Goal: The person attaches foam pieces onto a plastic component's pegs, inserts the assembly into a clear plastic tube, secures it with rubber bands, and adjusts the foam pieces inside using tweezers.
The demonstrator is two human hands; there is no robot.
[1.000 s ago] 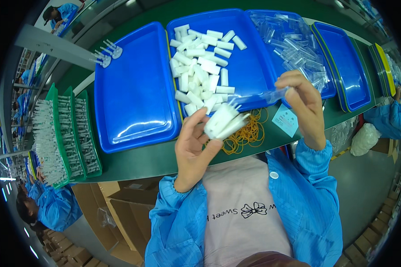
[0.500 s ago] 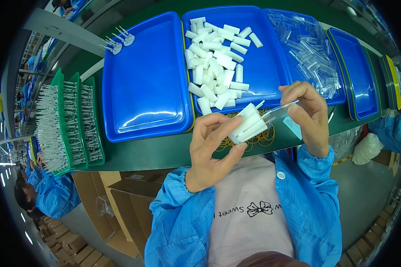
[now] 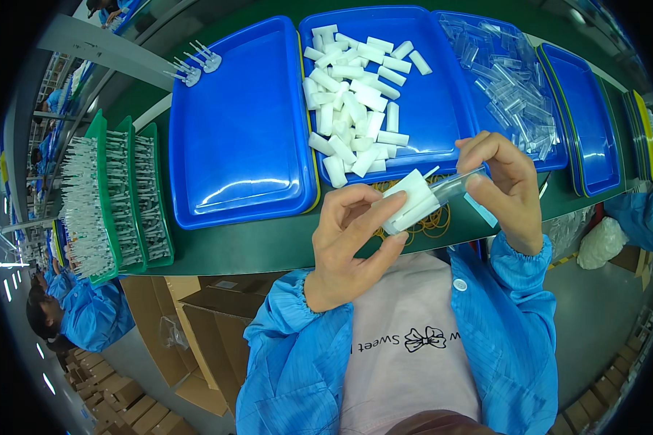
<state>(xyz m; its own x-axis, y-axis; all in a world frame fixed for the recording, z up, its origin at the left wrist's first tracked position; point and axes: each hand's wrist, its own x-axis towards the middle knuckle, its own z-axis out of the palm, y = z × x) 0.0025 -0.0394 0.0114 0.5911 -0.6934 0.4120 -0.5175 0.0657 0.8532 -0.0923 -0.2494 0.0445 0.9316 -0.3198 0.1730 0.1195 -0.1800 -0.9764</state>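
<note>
Between the thumb and fingers of my left hand [image 3: 352,246] is a white plastic piece [image 3: 415,197], with a thin white stick poking out beyond its far end. My right hand [image 3: 506,190] pinches a clear plastic cover [image 3: 456,188] by its outer end. The cover's other end meets the right end of the white piece; how far it slips over it I cannot tell. Beyond my hands, many similar white pieces [image 3: 352,109] lie heaped in a blue tray [image 3: 439,109]. Clear plastic covers [image 3: 515,101] fill another tray behind my right hand.
At left stands a blue tray [image 3: 239,138] with two white pronged parts [image 3: 189,72] at its corner. Green racks [image 3: 112,210] of thin white parts stand beside it. Rubber bands [image 3: 432,226] lie under my hands. A cardboard box [image 3: 218,312] sits below the table edge.
The clear cover has swung into line with the white piece and come up against its end. My left hand has tilted the white piece slightly.
</note>
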